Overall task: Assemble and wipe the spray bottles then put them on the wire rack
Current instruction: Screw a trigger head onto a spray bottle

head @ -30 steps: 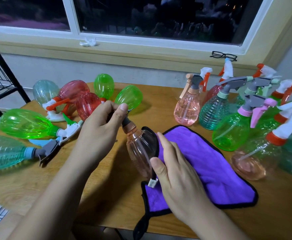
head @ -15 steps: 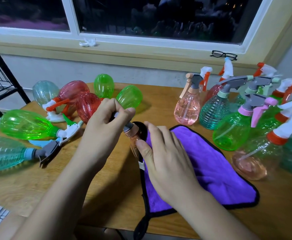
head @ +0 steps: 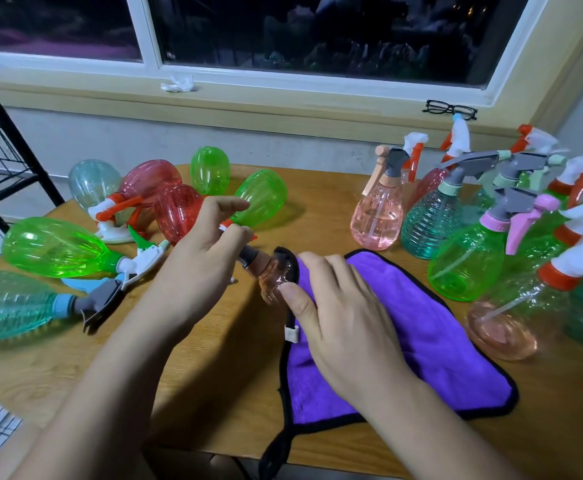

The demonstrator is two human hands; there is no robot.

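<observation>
Head cam: L hand (head: 196, 271) grips sprayer (head: 248, 254) of pink bottle (head: 275, 279); R hand (head: 347, 323) wraps purple cloth (head: 442, 344) round it.

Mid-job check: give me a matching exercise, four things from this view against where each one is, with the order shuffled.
Things:
1 glasses
2 purple cloth
3 wire rack
4 peach bottle

Places:
a far left edge
b under the right hand
c on the window sill
d sprayer end gripped by the left hand

Pairs: 1-c, 2-b, 3-a, 4-d
</observation>
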